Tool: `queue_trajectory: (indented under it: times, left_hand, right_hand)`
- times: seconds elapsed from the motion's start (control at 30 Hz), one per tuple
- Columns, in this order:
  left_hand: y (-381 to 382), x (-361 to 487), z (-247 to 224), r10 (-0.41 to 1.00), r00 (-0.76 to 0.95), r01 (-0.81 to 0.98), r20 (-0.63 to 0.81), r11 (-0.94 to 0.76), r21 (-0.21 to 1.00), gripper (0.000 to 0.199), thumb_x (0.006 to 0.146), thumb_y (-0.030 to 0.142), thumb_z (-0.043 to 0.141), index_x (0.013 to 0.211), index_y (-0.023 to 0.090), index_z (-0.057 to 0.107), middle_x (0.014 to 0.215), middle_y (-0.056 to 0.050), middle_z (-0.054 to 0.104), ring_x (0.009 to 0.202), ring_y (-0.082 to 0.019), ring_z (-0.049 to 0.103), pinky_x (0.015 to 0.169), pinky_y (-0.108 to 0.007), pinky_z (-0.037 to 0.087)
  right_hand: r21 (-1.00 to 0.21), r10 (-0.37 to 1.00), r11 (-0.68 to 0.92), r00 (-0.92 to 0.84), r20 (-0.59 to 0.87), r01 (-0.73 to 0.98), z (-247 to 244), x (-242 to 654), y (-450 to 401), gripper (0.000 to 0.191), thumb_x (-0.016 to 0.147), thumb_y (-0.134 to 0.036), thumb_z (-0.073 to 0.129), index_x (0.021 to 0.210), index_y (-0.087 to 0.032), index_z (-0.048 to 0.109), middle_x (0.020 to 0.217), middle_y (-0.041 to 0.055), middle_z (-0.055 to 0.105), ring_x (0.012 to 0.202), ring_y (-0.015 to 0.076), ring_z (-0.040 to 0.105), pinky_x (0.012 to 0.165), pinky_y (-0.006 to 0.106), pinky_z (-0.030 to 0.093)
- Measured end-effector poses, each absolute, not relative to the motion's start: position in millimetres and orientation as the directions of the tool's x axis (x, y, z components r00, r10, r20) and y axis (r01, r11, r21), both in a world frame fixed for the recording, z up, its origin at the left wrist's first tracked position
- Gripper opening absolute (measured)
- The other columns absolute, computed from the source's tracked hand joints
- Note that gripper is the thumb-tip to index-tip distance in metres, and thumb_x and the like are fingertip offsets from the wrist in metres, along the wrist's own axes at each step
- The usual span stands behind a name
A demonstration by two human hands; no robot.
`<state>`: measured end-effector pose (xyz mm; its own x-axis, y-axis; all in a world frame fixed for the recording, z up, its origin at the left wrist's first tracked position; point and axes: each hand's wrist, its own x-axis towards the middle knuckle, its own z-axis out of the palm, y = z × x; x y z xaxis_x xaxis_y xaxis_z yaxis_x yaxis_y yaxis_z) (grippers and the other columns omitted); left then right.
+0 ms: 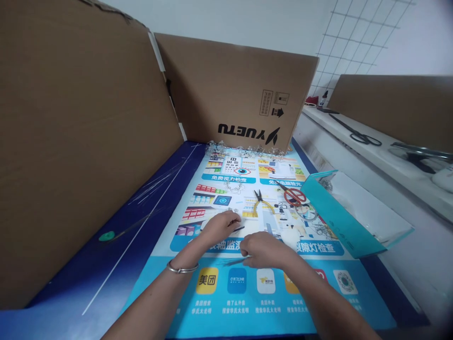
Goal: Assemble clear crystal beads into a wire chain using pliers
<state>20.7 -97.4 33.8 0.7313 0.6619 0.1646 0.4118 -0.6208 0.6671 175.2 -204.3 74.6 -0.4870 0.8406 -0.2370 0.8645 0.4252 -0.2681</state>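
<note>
My left hand [221, 225] is closed low over the printed mat, thumb and fingertips together. Whatever it pinches is too small to make out. A short dark strip [239, 228] shows beside its fingertips. My right hand [266, 249] is curled closed just nearer and to the right, its grip hidden. Several thin wires [231, 261] stick out to the left beneath its fingers; I cannot tell whether they are held. Yellow-handled pliers [261, 204] lie with jaws apart beyond both hands. Red-handled scissors [293, 194] lie to their right, next to a wire coil [306, 212].
Clear beaded strands [247, 152] lie along the foot of the cardboard wall [226, 89]. A teal open box [348, 212] stands at the right edge. Another cardboard panel [88, 118] rises on the left. Clear strands [152, 184] and a green-ended tool [106, 236] lie beside it.
</note>
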Motion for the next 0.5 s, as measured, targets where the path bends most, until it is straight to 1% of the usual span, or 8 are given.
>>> queue_trajectory:
  times: [0.1,0.23,0.4,0.5]
  left_hand:
    - [-97.2,20.4,34.1,0.67,0.718,0.417,0.189,-0.631,0.654,0.016,0.081,0.025,0.048,0.089,0.022,0.061,0.085,-0.002,0.061,0.079,-0.016,0.054,0.071,-0.024,0.04]
    - [-97.0,20.8,34.1,0.674,0.708,0.421,0.209,-0.641,0.641,0.016,0.082,0.025,0.047,0.091,0.021,0.06,0.087,-0.002,0.06,0.08,-0.015,0.054,0.073,-0.024,0.04]
    - [-98.9,22.0,36.6,0.66,0.72,0.417,0.216,-0.66,0.625,0.014,0.083,0.024,0.047,0.088,0.021,0.06,0.086,0.0,0.06,0.081,-0.015,0.054,0.072,-0.023,0.04]
    - [-100.0,22.3,38.8,0.654,0.727,0.423,0.21,-0.667,0.613,0.015,0.083,0.024,0.046,0.087,0.021,0.06,0.086,0.0,0.06,0.082,-0.014,0.054,0.073,-0.023,0.039]
  right_hand:
    - [-0.196,0.842,0.433,-0.473,-0.261,0.88,74.7,171.9,-205.6,0.012,0.076,-0.027,0.05,0.077,-0.019,0.059,0.08,0.0025,0.063,0.069,0.0156,0.055,0.052,0.023,0.026]
    - [-0.169,0.837,0.433,-0.464,-0.29,0.886,74.2,170.5,-202.9,0.014,0.08,-0.024,0.045,0.078,-0.019,0.059,0.083,0.0027,0.063,0.074,0.0161,0.057,0.056,0.023,0.03]
    - [-0.105,0.888,0.372,-0.386,-0.249,0.922,72.6,169.7,-196.3,0.021,0.084,-0.023,0.038,0.086,-0.016,0.057,0.092,0.0071,0.062,0.082,0.0192,0.056,0.06,0.025,0.033]
    - [-0.085,0.905,0.348,-0.359,-0.229,0.934,72.2,169.9,-196.5,0.023,0.085,-0.023,0.036,0.086,-0.016,0.057,0.092,0.0077,0.062,0.082,0.0198,0.056,0.061,0.026,0.034]
